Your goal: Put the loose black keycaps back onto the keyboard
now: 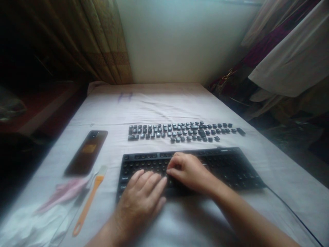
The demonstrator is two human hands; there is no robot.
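Note:
A black computer keyboard (231, 168) lies in front of me, with many of its keycaps off. My left hand (145, 192) rests flat on its left part, fingers stretched out over the keys. Over the middle of the keyboard is my right hand (189, 171), thumb and forefinger pinched together close to the key bed. Whatever sits between those fingertips is too small and blurred to name. Behind the keyboard, loose black keycaps (164, 129) lie in several rows on the white cloth.
Left of the keyboard lie a dark smartphone (87, 152), an orange-handled brush (88, 204), a pink cloth (63, 193) and a crumpled white cloth (33, 226). A black cable (293, 212) runs off right. The sheet-covered table (159, 103) reaches back to a wall; fabrics hang at the right.

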